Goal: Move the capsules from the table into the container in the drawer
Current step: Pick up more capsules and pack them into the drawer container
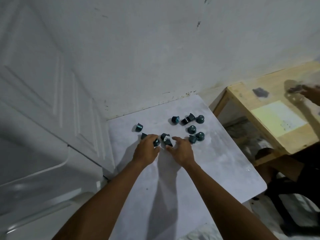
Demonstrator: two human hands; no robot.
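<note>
Capsules [191, 129], dark blue-green, lie scattered on the far half of the white counter [216, 170]. Some stand up and some lie on their sides. Most sit in a bunch on the right. A lone capsule [139, 127] lies by itself on the left.

The left hand [146, 150] is near the middle of the counter. Its fingers are curled, and they pinch the pinched capsule [156, 142] against the thumb. A hidden capsule [143, 135] peeks out from behind this hand, and most of it is covered.

The right hand [181, 152] is just beside the left one. Its fingers are spread. The first finger and thumb sit on either side of a tipped capsule [168, 143], but it is hard to tell if they touch it.

A wooden table [245, 108] with a pale sheet [278, 116] stands on the right. Above it, another hand [310, 93] is blurry and cut off by the edge. What it holds is too smeared to make out. A white door [52, 84] fills the left side.
</note>
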